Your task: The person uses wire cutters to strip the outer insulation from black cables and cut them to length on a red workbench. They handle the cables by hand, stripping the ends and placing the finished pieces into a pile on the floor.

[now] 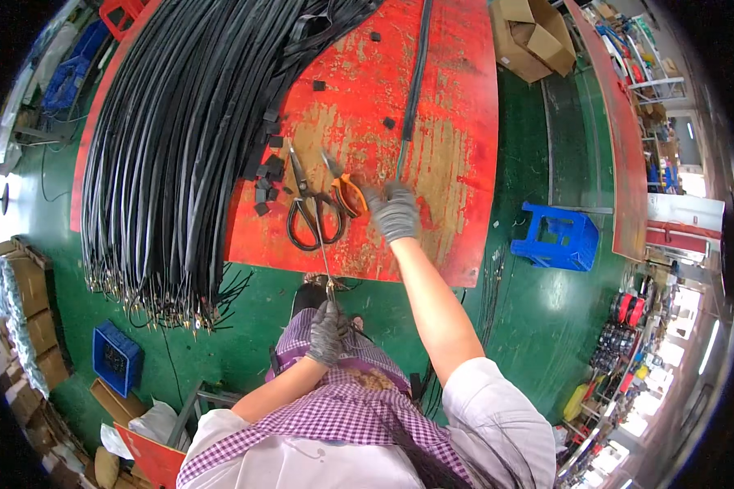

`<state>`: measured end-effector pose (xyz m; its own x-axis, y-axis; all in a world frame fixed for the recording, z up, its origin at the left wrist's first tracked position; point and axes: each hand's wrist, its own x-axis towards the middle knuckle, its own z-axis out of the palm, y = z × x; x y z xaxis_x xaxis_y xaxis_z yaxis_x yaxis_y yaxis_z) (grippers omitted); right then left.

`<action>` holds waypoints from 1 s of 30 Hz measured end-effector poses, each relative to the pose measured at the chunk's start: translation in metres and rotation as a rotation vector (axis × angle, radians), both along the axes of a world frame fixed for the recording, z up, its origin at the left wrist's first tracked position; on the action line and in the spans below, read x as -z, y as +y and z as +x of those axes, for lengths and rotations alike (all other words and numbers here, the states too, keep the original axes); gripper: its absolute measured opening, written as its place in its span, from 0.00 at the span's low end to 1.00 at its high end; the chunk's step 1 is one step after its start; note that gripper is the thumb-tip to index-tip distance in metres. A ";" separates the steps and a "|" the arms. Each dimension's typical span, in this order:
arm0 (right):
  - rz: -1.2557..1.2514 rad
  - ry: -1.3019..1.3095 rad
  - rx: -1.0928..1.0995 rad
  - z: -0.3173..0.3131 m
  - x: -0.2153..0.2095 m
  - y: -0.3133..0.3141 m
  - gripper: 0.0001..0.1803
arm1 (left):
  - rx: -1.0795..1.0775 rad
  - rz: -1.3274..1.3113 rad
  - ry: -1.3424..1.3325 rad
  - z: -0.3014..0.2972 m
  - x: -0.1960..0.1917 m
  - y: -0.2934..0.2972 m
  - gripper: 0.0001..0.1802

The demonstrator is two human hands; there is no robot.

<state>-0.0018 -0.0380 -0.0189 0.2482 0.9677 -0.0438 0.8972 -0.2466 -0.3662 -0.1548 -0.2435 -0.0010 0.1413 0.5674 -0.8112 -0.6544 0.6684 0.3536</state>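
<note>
My right hand [395, 213], in a grey glove, is closed at the lower end of a cable [403, 155]; its fingers are slightly blurred. A black sleeve [418, 77] covers the cable farther up. Just left of that hand lie cutting pliers [344, 186] with orange handles. Beside them rest scissors [305, 204] with black handle loops. My left hand [326, 334], also gloved, is closed below the table's near edge, in front of my purple checked apron [334, 420]. A thin wire-like piece [326, 259] runs up from it toward the scissors; its exact kind is unclear.
A thick bundle of black cables [171, 147] covers the left of the red table [457, 163], its ends hanging over the near edge. Small black pieces [267, 175] lie beside it. A blue stool [556, 236] stands right, a blue crate [116, 357] left, a cardboard box [532, 41] far right.
</note>
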 end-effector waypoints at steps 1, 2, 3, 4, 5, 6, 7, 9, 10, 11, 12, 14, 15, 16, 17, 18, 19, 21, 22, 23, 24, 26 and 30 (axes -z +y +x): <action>0.063 -0.001 0.091 0.011 0.001 0.010 0.27 | -0.004 -0.003 -0.011 -0.001 0.001 0.004 0.09; 0.161 -0.005 0.174 0.021 0.003 0.017 0.25 | -0.007 -0.013 -0.022 -0.003 0.001 0.007 0.09; -0.017 -0.013 0.154 0.027 0.008 0.023 0.23 | 0.005 -0.015 -0.016 -0.003 0.002 0.010 0.09; -0.150 -0.020 0.128 0.031 0.013 0.029 0.22 | 0.020 -0.011 -0.009 -0.004 0.003 0.013 0.09; -0.308 -0.031 0.111 0.035 0.018 0.032 0.20 | 0.021 -0.057 -0.028 -0.004 0.004 0.016 0.10; -0.267 -0.017 0.104 0.040 0.022 0.032 0.20 | 0.038 0.002 0.013 -0.004 0.004 0.017 0.10; -0.255 -0.010 0.105 0.046 0.024 0.030 0.19 | 0.039 0.007 0.028 -0.005 0.005 0.018 0.11; -0.284 -0.001 0.122 0.063 0.023 0.020 0.19 | 0.035 -0.026 -0.002 -0.004 0.004 0.017 0.13; -0.319 0.000 0.142 0.079 0.017 0.012 0.19 | 0.025 -0.015 0.019 -0.003 0.004 0.017 0.12; -0.314 0.012 0.144 0.095 0.012 0.003 0.19 | 0.011 -0.008 0.013 -0.002 0.003 0.016 0.11; -0.311 0.000 0.160 0.110 0.008 -0.007 0.19 | -0.020 -0.035 0.004 -0.001 0.003 0.014 0.10; -0.233 -0.002 0.147 0.136 0.006 -0.025 0.20 | 0.004 0.003 0.019 0.006 0.001 0.010 0.11; -0.303 0.139 0.238 0.145 0.009 -0.030 0.20 | 0.005 -0.017 0.018 0.010 0.001 0.007 0.11; -0.372 0.283 0.333 0.153 0.013 -0.036 0.19 | -0.001 -0.046 0.004 0.015 0.000 0.003 0.11; -0.433 0.427 0.442 0.159 0.017 -0.041 0.19 | 0.007 -0.018 0.011 0.022 -0.001 -0.001 0.11; -0.390 0.411 0.415 0.163 0.022 -0.045 0.19 | 0.015 -0.001 0.046 0.029 -0.002 -0.005 0.11; -0.342 0.396 0.401 0.165 0.027 -0.049 0.19 | 0.021 0.000 0.064 0.034 -0.003 -0.010 0.11; -0.301 0.472 0.423 0.169 0.033 -0.055 0.19 | 0.012 0.021 0.089 0.044 -0.006 -0.020 0.11; -0.306 0.562 0.460 0.171 0.034 -0.057 0.20 | -0.001 0.041 0.092 0.048 -0.008 -0.024 0.11; -0.333 0.657 0.489 0.174 0.034 -0.058 0.21 | -0.016 0.034 0.088 0.053 -0.009 -0.030 0.11; -0.342 0.653 0.466 0.176 0.034 -0.059 0.22 | -0.015 0.072 0.100 0.058 -0.012 -0.035 0.11; -0.376 0.634 0.401 0.179 0.032 -0.058 0.23 | -0.024 0.094 0.110 0.071 -0.017 -0.047 0.11; -0.373 0.625 0.308 0.181 0.028 -0.057 0.24 | -0.090 0.060 0.130 0.097 -0.030 -0.071 0.11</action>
<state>0.1792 -0.0946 -0.0464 0.3249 0.7536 -0.5714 0.4240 -0.6561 -0.6243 -0.0576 -0.3146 0.0285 -0.0164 0.6211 -0.7835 -0.6564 0.5844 0.4770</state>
